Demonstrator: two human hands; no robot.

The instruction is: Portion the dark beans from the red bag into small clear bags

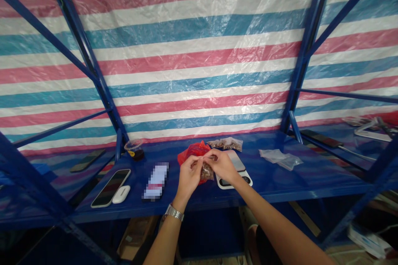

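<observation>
Between my two hands hangs a small clear plastic bag (207,172) with brown bits inside. My left hand (190,170) pinches its top edge on one side. My right hand (220,165) pinches the same edge on the other side, the fingertips of both hands close together. Behind the hands lies a crumpled red plastic bag (193,149), partly hidden by them. A white kitchen scale (231,185) with a metal plate sits beside and partly under my right hand. Filled small bags (231,144) lie just beyond the hands.
Flat clear bags (280,158) lie on the blue shelf (199,203) to the right. On the left are a phone with a lit screen (156,181), a dark-screened phone (111,188), a white earbud case (121,194) and a cup of dark liquid (134,150). Blue posts stand at both sides.
</observation>
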